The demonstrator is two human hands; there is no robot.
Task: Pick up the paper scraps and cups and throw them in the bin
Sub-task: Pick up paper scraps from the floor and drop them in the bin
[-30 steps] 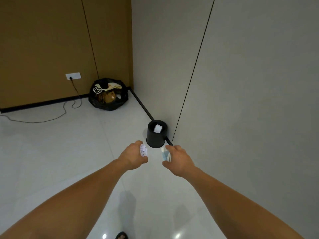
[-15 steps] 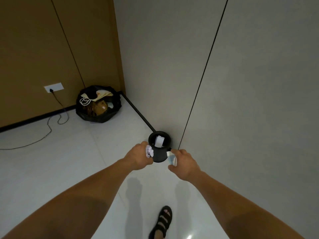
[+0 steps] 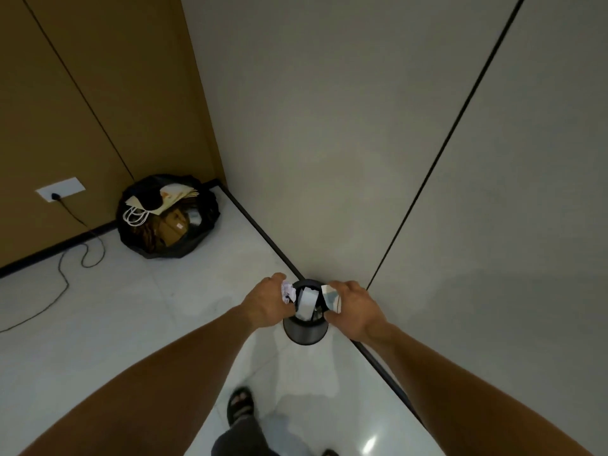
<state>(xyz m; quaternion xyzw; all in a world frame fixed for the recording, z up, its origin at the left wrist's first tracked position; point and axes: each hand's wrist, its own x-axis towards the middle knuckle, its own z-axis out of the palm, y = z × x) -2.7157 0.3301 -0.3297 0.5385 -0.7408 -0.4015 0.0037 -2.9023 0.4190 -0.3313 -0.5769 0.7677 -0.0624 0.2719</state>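
Observation:
A small black bin (image 3: 304,334) stands on the white floor against the grey wall, with a white cup (image 3: 306,302) lying inside it. My left hand (image 3: 268,302) grips a crumpled white paper scrap (image 3: 287,291) at the bin's left rim. My right hand (image 3: 353,307) holds a pale cup (image 3: 330,297) at the bin's right rim. Both hands hover directly over the opening.
A black rubbish bag (image 3: 167,218) full of paper bags and boxes sits in the far corner. A cable (image 3: 65,258) runs from a wall socket (image 3: 61,189) across the floor. My sandalled foot (image 3: 241,403) is below the bin.
I have stepped closer to the bin. Both hands have moved forward from in front of the bin to its rim, still holding the scrap and the cup.

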